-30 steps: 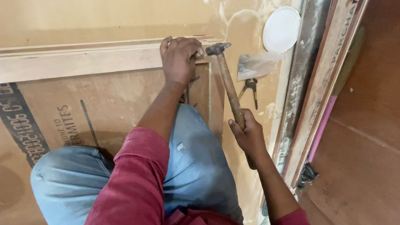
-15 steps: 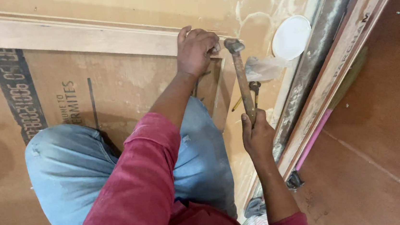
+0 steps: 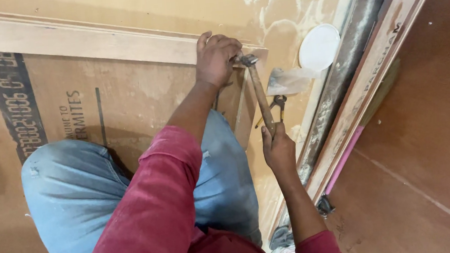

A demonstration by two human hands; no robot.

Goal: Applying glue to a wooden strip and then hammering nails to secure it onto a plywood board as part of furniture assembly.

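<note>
My right hand (image 3: 278, 149) grips the wooden handle of a hammer (image 3: 259, 93), whose metal head rests at the end of a pale wooden strip (image 3: 82, 41). My left hand (image 3: 218, 59) presses down on that strip right beside the hammer head, fingers curled over its edge. Whether it pinches a nail is hidden. The strip lies across a brown board (image 3: 125, 97) with dark printing. My knee in blue jeans (image 3: 73, 194) rests on the board.
Pliers (image 3: 277, 104) lie on the floor past the hammer, next to a putty scraper (image 3: 286, 80) and a round white lid (image 3: 319, 46). A door frame and long boards (image 3: 372, 70) run diagonally on the right. A brown panel (image 3: 433, 151) fills the right side.
The view has shifted so the strip and hands sit lower. The hammer head has dropped from just clear of the strip's end down against it, next to my left fingers.
</note>
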